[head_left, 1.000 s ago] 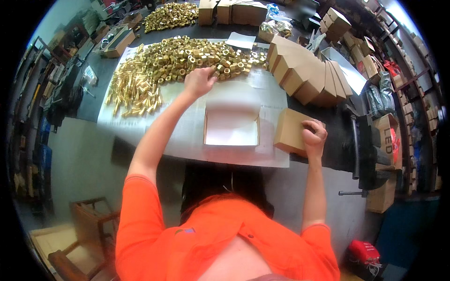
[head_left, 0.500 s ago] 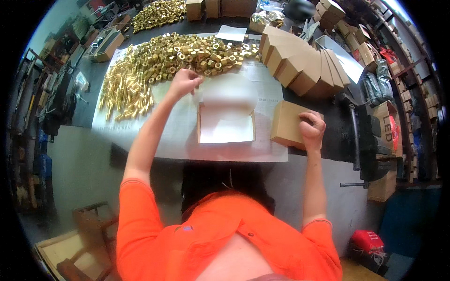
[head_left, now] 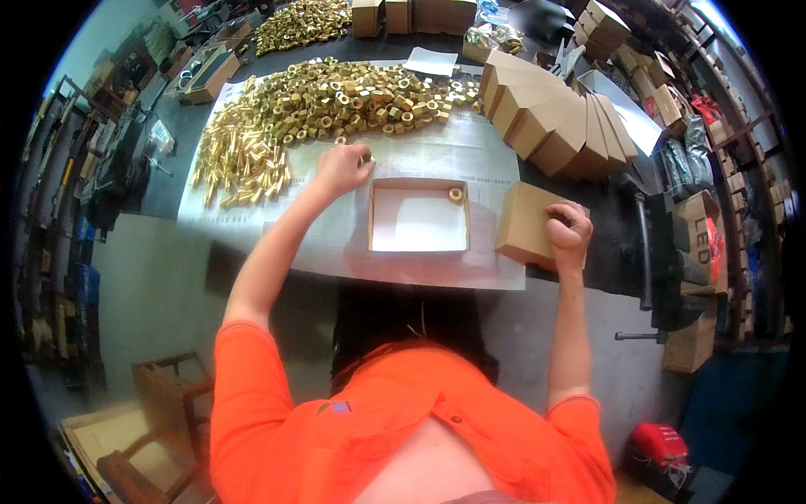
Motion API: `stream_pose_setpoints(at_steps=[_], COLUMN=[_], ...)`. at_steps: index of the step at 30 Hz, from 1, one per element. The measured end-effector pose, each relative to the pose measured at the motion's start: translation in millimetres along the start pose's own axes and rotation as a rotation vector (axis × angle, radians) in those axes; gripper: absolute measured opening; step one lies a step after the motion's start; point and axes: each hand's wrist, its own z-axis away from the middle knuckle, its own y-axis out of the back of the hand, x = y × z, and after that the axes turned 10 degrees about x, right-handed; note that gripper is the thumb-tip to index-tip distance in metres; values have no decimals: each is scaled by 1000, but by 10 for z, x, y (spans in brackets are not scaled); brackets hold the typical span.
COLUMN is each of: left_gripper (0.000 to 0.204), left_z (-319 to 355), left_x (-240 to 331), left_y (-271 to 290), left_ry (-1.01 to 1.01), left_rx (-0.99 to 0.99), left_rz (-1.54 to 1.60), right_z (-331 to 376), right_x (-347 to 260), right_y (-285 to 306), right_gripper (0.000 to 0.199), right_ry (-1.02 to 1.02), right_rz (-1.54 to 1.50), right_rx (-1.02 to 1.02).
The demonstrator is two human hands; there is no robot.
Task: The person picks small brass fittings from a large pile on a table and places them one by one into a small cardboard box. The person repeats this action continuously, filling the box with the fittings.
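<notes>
Slender brass pins point(head_left: 239, 164) overlap at left, many buried. Faceted, hollow brass nuts point(head_left: 344, 101) heap at upper centre. The left hand point(head_left: 342, 170), left of centre, pinches a brass piece point(head_left: 371, 159), partly finger-hidden. A shallow white-lined box point(head_left: 418, 220), mid-frame, holds one ring-shaped nut point(head_left: 456, 195). Right of centre, a brown cardboard box point(head_left: 522, 227) adjoins the curled right hand point(head_left: 570, 233); whether it grips anything cannot be told.

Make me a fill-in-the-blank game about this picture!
1. The open box has just ___ nut inside.
2. The pins are to the ___ of the nut pile.
3. The brown box is nearest the ___ hand.
4. The shirt is ___.

Missing words: one; left; right; orange.
</notes>
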Motion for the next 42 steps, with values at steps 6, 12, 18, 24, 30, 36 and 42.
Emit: stream_pose_setpoints(at_steps=[6,12,18,24,30,36,42], left_gripper=[18,13,12,16,16,16,15], left_z=[33,-56,228,245,277,285,134], left_x=[-84,187,972,1099,1124,1105,875], left_y=[-120,208,163,-172,-299,-342,83], left_ry=[-122,-42,-237,-240,-257,-303,-193], left_rx=[67,35,-90,-78,-39,-18,71], left_rz=[-122,233,261,165,153,144,350], right_z=[-16,7,12,0,5,-17,11], right_x=[-98,-50,-67,-74,-47,-73,-38], right_y=[-1,7,-5,22,4,0,-12], right_gripper=[20,24,22,25,27,21,22], right_ry=[-4,1,-25,-42,-14,11,19], right_rz=[-1,6,-24,-19,-16,-13,23], right_rx=[10,4,22,1,2,10,39])
